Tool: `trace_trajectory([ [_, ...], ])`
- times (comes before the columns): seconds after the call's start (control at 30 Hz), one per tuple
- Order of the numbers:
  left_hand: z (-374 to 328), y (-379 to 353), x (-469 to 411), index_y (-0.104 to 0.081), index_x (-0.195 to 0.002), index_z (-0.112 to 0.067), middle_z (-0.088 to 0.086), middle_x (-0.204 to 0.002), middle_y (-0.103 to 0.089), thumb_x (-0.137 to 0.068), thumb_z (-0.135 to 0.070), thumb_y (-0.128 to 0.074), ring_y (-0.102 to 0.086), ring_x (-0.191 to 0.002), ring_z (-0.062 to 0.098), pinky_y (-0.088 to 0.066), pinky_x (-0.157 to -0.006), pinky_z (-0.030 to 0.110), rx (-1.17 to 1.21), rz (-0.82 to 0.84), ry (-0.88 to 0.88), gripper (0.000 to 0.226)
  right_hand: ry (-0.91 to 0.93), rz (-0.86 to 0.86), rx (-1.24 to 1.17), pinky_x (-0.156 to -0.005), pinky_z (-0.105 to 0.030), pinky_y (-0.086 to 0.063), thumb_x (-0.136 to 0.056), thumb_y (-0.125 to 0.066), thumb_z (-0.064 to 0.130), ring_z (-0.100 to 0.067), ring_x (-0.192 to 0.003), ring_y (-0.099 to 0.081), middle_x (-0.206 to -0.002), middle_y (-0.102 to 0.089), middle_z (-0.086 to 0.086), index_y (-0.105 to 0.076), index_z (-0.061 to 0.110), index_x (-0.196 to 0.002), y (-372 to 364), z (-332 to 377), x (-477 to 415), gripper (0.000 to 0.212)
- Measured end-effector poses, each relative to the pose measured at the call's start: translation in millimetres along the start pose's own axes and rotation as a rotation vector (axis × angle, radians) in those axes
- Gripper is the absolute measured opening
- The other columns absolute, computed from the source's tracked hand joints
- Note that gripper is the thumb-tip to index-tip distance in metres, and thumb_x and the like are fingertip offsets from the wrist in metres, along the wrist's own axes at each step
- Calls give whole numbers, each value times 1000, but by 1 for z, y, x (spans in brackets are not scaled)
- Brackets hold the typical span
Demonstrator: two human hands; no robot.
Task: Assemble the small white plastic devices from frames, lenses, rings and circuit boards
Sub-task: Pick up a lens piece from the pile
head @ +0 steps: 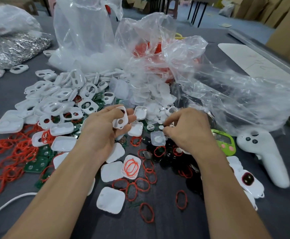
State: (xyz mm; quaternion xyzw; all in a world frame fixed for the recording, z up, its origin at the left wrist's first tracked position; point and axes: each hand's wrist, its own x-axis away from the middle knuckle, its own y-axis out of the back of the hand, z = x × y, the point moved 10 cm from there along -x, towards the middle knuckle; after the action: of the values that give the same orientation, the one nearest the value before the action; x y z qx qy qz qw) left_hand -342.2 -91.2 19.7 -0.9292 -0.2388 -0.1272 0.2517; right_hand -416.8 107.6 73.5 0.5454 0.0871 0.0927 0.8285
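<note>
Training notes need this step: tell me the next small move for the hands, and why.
Probably the right hand should pick one small round white piece from the scatter at its fingertips and carry it to the frame. The left hand holds that frame up with its round hole open, and the right fingers curl over those pieces; whether they grip one yet is unclear.

A dark grey tabletop (171, 229) carries a heap of white frames (54, 95); red rings (25, 149) lie in front of the heap, clear bags (227, 94) to its right.
</note>
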Motion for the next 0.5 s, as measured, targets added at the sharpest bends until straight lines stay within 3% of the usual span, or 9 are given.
trace_trajectory([
  [0.13, -6, -2, 3, -69, -93, -6, 10, -78, -78, -93, 9, -54, -75, -64, 18, -48, -40, 19, -104, -6, -59, 21, -32, 16, -18, -105, -43, -49, -84, -78, 38, -18, -94, -67, -77, -64, 12, -70, 34, -70, -9, 2, -3, 17],
  [0.23, -7, -6, 5, -72, -91, -6, 10, -76, -77, -92, 10, -56, -75, -61, 19, -49, -40, 20, -167, -7, -86, 23, -25, -4, -65, -105, -42, -49, -84, -78, 41, -17, -93, -66, -80, -67, 11, -73, 34, -75, -11, 3, -3, 13],
  [0.33, -5, -9, 5, -73, -91, -6, 12, -79, -78, -91, 11, -56, -75, -61, 20, -52, -41, 23, -175, 3, -88, 24, -28, -74, -46, -106, -38, -42, -84, -76, 45, -15, -85, -62, -79, -70, 12, -76, 31, -76, -9, 4, -3, 16],
  [0.5, -4, -12, 7, -79, -83, -9, 14, -92, -79, -91, 8, -60, -78, -71, 24, -54, -44, 25, -168, 28, -95, 27, -37, -89, -9, -109, -37, -32, -89, -71, 31, -16, -90, -67, -82, -74, 10, -71, 31, -70, -13, 12, -3, 19],
])
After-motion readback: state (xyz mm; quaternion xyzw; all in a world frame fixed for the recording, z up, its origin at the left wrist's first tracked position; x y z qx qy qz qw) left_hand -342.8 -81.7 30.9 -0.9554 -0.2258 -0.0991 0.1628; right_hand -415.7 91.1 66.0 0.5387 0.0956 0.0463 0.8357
